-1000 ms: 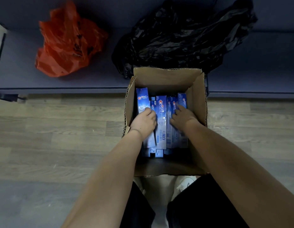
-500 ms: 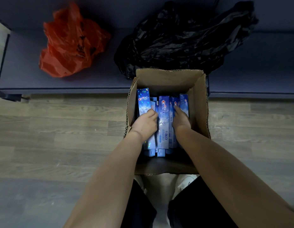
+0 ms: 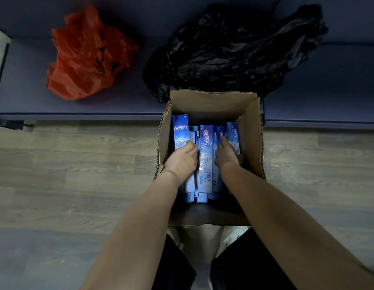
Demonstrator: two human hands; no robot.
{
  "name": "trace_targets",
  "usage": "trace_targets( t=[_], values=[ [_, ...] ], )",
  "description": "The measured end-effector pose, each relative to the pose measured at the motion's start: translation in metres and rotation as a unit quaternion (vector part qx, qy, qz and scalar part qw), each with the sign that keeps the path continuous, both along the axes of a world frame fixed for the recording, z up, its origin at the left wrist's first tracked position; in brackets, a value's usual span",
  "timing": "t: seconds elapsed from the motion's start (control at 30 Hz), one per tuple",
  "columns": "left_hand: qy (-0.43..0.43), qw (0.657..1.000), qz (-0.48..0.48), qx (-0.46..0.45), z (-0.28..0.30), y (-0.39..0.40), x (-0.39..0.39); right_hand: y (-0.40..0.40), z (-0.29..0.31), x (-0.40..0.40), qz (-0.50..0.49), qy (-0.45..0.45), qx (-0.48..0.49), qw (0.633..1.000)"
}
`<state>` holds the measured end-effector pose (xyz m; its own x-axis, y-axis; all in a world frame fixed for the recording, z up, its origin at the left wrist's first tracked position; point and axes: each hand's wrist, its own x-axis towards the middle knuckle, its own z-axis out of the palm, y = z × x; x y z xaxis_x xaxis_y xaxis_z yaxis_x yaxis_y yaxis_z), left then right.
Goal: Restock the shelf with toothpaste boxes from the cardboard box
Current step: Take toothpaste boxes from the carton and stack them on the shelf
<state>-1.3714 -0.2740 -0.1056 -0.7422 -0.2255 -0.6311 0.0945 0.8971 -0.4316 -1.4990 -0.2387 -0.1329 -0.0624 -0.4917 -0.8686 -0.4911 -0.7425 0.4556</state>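
An open cardboard box [image 3: 211, 97] stands on the floor between my feet and a dark bench. Several blue toothpaste boxes [image 3: 206, 143] stand packed on end inside it. My left hand [image 3: 180, 159] is down in the box, fingers curled round the toothpaste boxes at the left, just below the tallest one [image 3: 179, 127]. My right hand [image 3: 226, 155] reaches in on the right. Its index finger lies along a box, its other fingers dig between the boxes, and its thumb sits against the rightmost toothpaste box [image 3: 233, 132].
A crumpled orange plastic bag [image 3: 87, 53] and a large black plastic bag [image 3: 234, 49] lie on the dark blue bench [image 3: 328, 80] behind the box. Grey wooden floor [image 3: 77, 164] spreads to both sides. My white shoes [image 3: 234, 233] touch the box's near wall.
My right hand has gone from lying flat on the boxes to digging its fingers in between them, shifting a little left. My left hand has kept its hold on the left boxes.
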Motion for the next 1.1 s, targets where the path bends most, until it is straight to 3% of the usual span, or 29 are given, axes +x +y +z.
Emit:
trace_targets(
  t=[0.17,0.3,0.4,0.6,0.7,0.8,0.9,0.97,1.1],
  values=[
    [-0.029,1.000,0.003,-0.006,0.008,0.007,0.000,-0.005,0.020,0.003,-0.031,-0.066,0.025,0.997],
    [-0.009,0.999,0.034,0.006,0.024,0.020,0.005,0.002,0.050,0.004,-0.061,-0.121,-0.018,0.991],
    [-0.013,1.000,0.006,-0.007,0.049,0.037,0.010,0.020,0.075,-0.001,-0.057,-0.152,-0.065,0.985],
    [-0.008,0.997,-0.021,-0.068,0.131,0.043,0.006,0.037,0.156,-0.006,-0.013,-0.130,-0.117,0.984],
    [0.010,0.996,0.017,-0.092,0.180,0.039,0.009,0.043,0.208,-0.008,-0.037,-0.113,-0.160,0.980],
    [0.077,0.987,0.130,-0.056,0.229,0.037,0.017,0.048,0.263,-0.012,-0.095,-0.130,-0.194,0.968],
    [0.201,0.948,0.243,-0.038,0.285,0.035,0.027,0.052,0.315,-0.016,-0.133,-0.155,-0.215,0.955],
    [0.274,0.925,0.263,-0.030,0.314,0.032,0.032,0.053,0.348,-0.017,-0.145,-0.174,-0.234,0.945],
    [0.337,0.908,0.245,-0.039,0.376,0.021,0.035,0.050,0.423,-0.013,-0.162,-0.189,-0.255,0.934]
  ],
)
